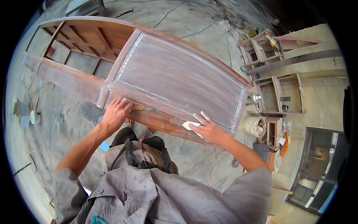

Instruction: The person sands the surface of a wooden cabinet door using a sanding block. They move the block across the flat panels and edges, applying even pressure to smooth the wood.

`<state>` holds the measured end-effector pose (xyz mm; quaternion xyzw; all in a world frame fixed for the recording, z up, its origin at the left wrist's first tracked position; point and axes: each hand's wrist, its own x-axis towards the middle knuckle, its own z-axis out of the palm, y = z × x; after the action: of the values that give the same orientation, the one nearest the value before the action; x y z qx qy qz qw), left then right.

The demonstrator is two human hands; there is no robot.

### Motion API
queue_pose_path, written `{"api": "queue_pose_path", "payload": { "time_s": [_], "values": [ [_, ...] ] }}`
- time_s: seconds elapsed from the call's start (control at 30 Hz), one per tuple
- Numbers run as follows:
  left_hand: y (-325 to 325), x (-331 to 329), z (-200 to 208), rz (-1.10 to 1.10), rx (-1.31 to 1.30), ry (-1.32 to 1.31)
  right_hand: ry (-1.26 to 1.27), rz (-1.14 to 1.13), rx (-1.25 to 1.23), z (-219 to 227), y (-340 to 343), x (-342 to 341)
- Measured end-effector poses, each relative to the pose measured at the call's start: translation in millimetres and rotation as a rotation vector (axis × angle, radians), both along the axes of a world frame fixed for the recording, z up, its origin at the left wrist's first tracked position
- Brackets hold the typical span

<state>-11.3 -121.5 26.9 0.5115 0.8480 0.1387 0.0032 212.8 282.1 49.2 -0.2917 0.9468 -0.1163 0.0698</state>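
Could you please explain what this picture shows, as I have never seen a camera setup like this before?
There is no machine here: the work is done by a person's two bare hands. The single picture comes from a wide fisheye camera worn on the head and looking down, so straight edges bend. In front is a large wooden furniture frame with a wooden panel; whitish residue lines the panel's border. The left hand rests, fingers bent, on the frame's near edge. The right hand holds a folded white pad, perhaps sandpaper or cloth, by that same edge.
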Motion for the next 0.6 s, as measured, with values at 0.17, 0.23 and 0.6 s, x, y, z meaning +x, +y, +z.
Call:
{"api": "queue_pose_path", "payload": {
  "time_s": [0.17, 0.23, 0.6],
  "values": [
    [3, 5, 10, -0.002, -0.101, 0.030, 0.004, -0.014, -0.059, -3, -46, -32],
    [1, 6, 10, 0.052, -0.093, -0.052, 0.016, -0.015, -0.043, -4, -45, -33],
    [-130, -91, 20, 0.407, 0.026, 0.182, 0.029, 0.000, 0.051, -11, -75, -64]
  ]
}}
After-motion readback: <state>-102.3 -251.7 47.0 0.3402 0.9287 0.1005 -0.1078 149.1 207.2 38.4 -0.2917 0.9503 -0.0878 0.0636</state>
